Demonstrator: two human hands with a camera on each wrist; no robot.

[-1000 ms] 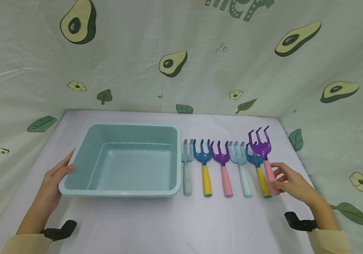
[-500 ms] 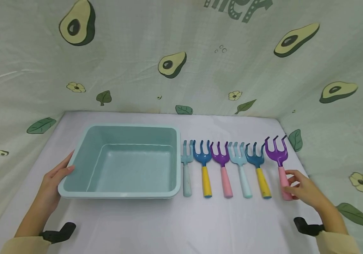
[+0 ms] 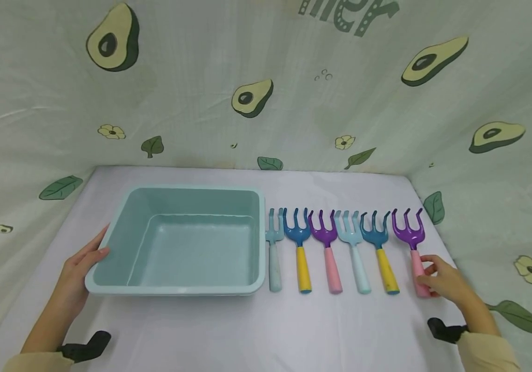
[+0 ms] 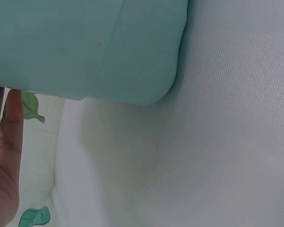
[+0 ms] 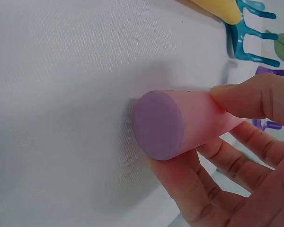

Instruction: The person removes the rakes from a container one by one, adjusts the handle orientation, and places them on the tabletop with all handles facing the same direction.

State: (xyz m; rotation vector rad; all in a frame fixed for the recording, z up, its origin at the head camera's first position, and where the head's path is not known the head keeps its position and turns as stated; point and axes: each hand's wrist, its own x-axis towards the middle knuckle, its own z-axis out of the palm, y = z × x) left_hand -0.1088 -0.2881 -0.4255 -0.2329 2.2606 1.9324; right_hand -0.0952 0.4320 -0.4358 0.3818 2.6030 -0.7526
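Observation:
A light-blue plastic basin (image 3: 200, 248) rests on the table, nothing in it. My left hand (image 3: 76, 271) lies along its left side, thumb at the rim; straight fingers touch the outer wall in the left wrist view. At the right end of a row, my right hand (image 3: 447, 279) pinches the pink handle of a purple garden hand rake (image 3: 409, 235) between thumb and fingers. The handle's round end (image 5: 158, 125) faces the right wrist camera. Nearest to it lies a blue hand rake with yellow handle (image 3: 375, 236).
Left of that lie a pale-blue rake (image 3: 351, 237), a purple and pink rake (image 3: 324, 237), a blue and yellow rake (image 3: 298, 235) and a pale-blue rake (image 3: 274, 236) close against the basin. An avocado-print cloth (image 3: 191, 113) hangs behind the white table (image 3: 266, 336).
My right hand has moved right and down with the purple rake, from over the blue one to its right side, parallel to the row. The left hand and basin stay put.

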